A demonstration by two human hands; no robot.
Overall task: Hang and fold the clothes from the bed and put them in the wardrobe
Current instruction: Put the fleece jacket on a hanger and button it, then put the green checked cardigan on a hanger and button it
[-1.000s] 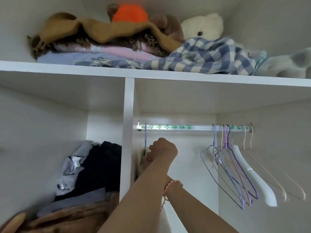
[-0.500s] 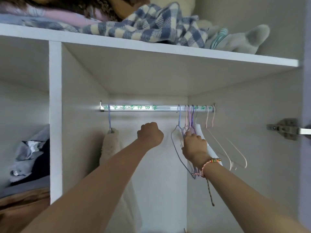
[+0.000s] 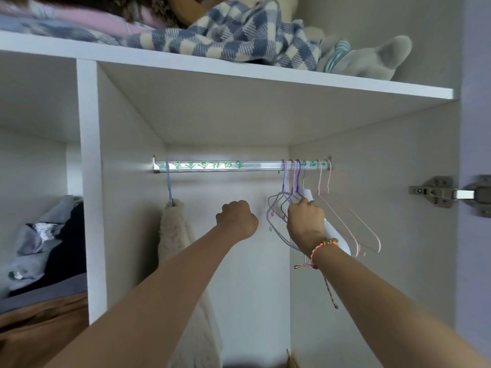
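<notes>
A cream fleece garment (image 3: 174, 229) hangs on a blue hanger at the left end of the silver wardrobe rail (image 3: 225, 166). Several empty wire hangers (image 3: 281, 205) and a white plastic hanger (image 3: 332, 232) crowd the rail's right end. My right hand (image 3: 305, 221), with a braided bracelet on the wrist, grips the bunch of hangers just below their hooks. My left hand (image 3: 236, 219) is curled into a fist in mid-air between the fleece and the hangers, holding nothing.
A white divider (image 3: 89, 181) separates a left compartment with piled grey, dark and brown clothes (image 3: 45, 240). The top shelf (image 3: 239, 73) carries a blue checked blanket (image 3: 239, 35) and plush toys. A door hinge (image 3: 438, 192) sits at the right.
My left hand let go of the fleece's hanger and drew right. My right hand reached across to the empty hangers and took hold of them. My view shifted right.
</notes>
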